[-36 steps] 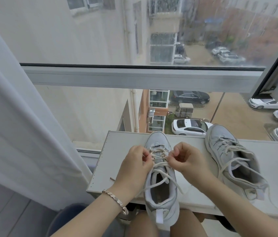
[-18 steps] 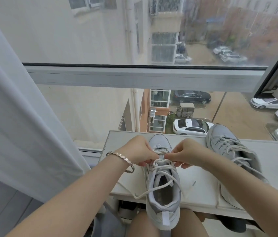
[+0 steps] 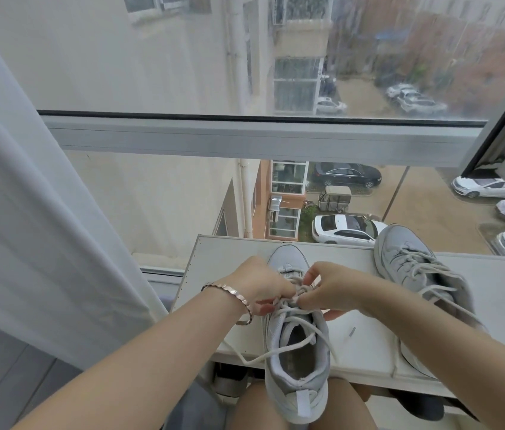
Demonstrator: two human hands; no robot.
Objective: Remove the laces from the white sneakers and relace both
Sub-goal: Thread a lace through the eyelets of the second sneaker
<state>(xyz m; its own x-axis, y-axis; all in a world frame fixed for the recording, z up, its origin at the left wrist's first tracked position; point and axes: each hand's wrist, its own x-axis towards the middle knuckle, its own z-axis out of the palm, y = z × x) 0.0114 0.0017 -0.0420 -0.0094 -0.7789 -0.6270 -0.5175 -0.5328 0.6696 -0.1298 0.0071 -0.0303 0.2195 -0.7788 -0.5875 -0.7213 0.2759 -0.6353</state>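
1. Near sneaker (image 3: 294,377) sits lower centre of frame, toe pointing away, on the white ledge (image 3: 220,265). Its heel overhangs the edge. 2nd sneaker (image 3: 400,259) is right of centre, laced, untouched.
2. L hand (image 3: 263,287), fingers curled, pinches the lace (image 3: 288,310) at the rows nr the toe. R hand (image 3: 328,290) pinches the lace too, just beside it.
3. Step is prob. loosening the lace row by row. Work one crossing at a time, feed slack thru evenly, don't yank.
4. Steady the shoe, since the overhanging heel could tip. Loose end (image 3: 257,357) trails lower left and may snag.
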